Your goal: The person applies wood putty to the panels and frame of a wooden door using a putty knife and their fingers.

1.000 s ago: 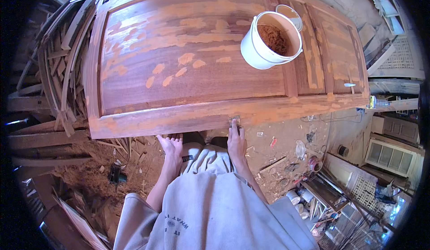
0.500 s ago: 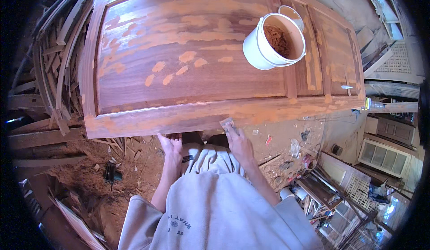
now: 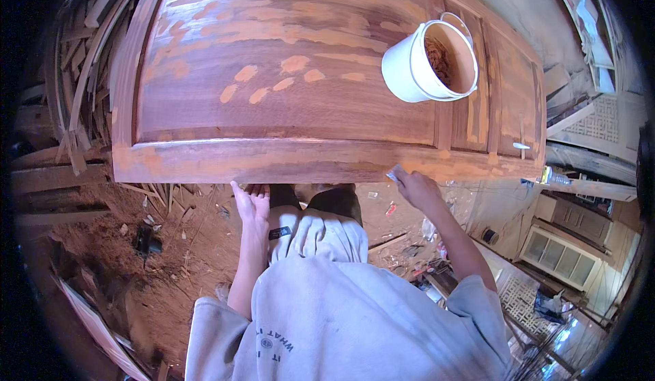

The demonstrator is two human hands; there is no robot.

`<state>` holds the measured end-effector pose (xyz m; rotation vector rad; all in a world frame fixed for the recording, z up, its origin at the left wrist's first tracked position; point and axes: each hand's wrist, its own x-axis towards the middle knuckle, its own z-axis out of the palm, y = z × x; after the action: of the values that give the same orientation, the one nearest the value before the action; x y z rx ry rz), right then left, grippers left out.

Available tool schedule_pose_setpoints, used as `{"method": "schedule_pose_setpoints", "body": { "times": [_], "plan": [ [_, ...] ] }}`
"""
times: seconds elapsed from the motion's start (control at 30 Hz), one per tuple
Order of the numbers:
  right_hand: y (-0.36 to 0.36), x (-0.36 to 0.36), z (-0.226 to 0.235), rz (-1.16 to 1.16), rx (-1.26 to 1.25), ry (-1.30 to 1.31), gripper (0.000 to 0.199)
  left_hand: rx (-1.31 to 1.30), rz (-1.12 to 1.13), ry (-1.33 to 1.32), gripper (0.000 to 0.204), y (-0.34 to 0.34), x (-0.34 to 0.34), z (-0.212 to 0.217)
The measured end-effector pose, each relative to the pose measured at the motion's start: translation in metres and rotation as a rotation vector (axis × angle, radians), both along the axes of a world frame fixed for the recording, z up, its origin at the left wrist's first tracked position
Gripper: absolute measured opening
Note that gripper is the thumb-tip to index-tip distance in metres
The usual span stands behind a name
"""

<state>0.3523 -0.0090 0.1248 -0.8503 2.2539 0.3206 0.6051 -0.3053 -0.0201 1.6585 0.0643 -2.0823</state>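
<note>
A large brown wooden door (image 3: 293,108) lies flat in front of me, patched with lighter orange filler. My right hand (image 3: 414,188) presses a small grey scraper (image 3: 394,173) against the door's near edge, right of the middle. My left hand (image 3: 251,200) hangs just below that near edge, palm up, fingers apart, holding nothing. A white bucket (image 3: 426,63) with brown paste inside stands on the door toward its right end.
Stacked wood strips and offcuts (image 3: 71,87) lie along the left. Red sawdust and scraps cover the floor (image 3: 157,244) below the door. A small white tool (image 3: 520,146) rests on the door's right end. Carved wooden panels (image 3: 559,261) stand at the lower right.
My right hand has slid to the right along the door's near edge with the scraper. My left hand has stayed under the edge. The view has moved closer to the door.
</note>
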Motion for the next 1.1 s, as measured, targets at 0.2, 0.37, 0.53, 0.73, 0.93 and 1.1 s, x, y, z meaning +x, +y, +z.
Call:
{"method": "schedule_pose_setpoints", "body": {
  "times": [0.2,0.37,0.53,0.73,0.93,1.1],
  "plan": [
    [0.033,0.004,-0.007,-0.297,-0.582,-0.135,0.03,-0.05,-0.03,0.031,0.077,0.007,0.006,0.001],
    [0.001,0.083,-0.018,-0.779,-0.695,-0.252,0.041,-0.117,-0.083,-0.046,0.076,0.003,0.016,-0.014],
    [-0.021,0.131,-0.055,-0.773,-0.916,-0.109,0.043,-0.185,-0.071,-0.11,0.075,-0.013,0.021,-0.002],
    [-0.052,0.141,-0.053,-0.712,-0.701,0.12,0.045,-0.119,-0.053,-0.087,0.076,-0.03,0.025,-0.015],
    [-0.071,0.16,-0.082,-0.664,-0.58,0.301,0.05,-0.023,-0.157,-0.089,0.089,-0.041,0.016,0.007],
    [-0.067,0.172,-0.082,-0.638,-0.603,0.277,0.048,-0.048,-0.263,-0.08,0.093,-0.047,0.03,0.009]
  ]
}}
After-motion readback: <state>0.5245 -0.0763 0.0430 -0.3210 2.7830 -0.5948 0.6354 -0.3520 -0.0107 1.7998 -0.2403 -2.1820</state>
